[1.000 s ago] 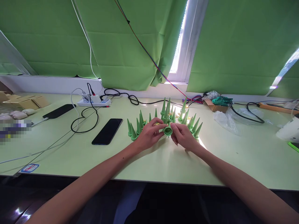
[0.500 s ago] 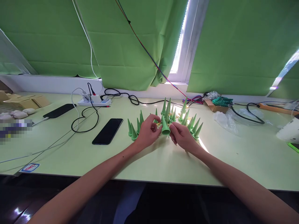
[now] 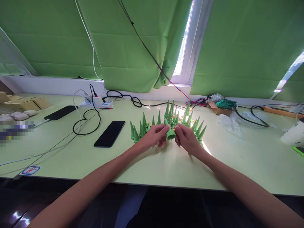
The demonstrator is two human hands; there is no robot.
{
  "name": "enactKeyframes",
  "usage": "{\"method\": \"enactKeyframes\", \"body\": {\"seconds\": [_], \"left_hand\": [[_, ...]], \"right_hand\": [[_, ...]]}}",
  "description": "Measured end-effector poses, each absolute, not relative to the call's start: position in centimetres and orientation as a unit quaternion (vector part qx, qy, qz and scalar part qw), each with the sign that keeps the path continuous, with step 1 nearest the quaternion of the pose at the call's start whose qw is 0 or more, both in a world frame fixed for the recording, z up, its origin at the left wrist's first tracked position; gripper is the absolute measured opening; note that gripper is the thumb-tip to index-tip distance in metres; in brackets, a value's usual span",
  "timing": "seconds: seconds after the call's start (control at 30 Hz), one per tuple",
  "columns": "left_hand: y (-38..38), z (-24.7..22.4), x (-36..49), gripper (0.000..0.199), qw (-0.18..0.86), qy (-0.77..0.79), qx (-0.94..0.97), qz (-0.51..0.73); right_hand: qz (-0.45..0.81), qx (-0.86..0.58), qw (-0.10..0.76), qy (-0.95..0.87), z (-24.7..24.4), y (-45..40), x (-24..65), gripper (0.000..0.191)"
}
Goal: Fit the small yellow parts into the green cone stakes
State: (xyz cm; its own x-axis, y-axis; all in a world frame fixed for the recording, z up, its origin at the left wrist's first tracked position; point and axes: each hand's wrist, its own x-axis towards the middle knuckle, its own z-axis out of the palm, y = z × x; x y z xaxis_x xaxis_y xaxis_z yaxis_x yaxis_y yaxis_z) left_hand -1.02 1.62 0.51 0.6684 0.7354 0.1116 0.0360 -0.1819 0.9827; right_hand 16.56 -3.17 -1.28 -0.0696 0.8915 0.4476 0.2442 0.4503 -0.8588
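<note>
The left hand (image 3: 154, 136) pinches a green cone (image 3: 170, 135). Right of it, the right hand (image 3: 188, 138) pinches something unclear. Upright cones (image 3: 166, 111) stand behind it.

Green blinds (image 3: 133, 63) hang from ten to two o'clock, parted at one by a pale window frame (image 3: 196, 41) with bright daylight alongside. Below them, a white sill (image 3: 47, 85) backs the glossy pale-green surface (image 3: 249, 152), glare streaking it toward four.
</note>
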Motion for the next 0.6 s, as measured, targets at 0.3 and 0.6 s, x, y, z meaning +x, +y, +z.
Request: {"method": "enactKeyframes", "body": {"seconds": [0.3,0.6], "left_hand": [[1.75,0.43,-1.29,0.046,0.579,0.252,0.715,0.300],[1.58,0.82,-1.41,0.037,0.527,0.231,0.754,0.318]], "right_hand": [[0.320,-0.427,0.511,-0.674,-1.46,-3.05,16.75,0.044],[0.343,-0.432,0.480,-0.682,-1.66,-2.94,16.84,0.042]]}}
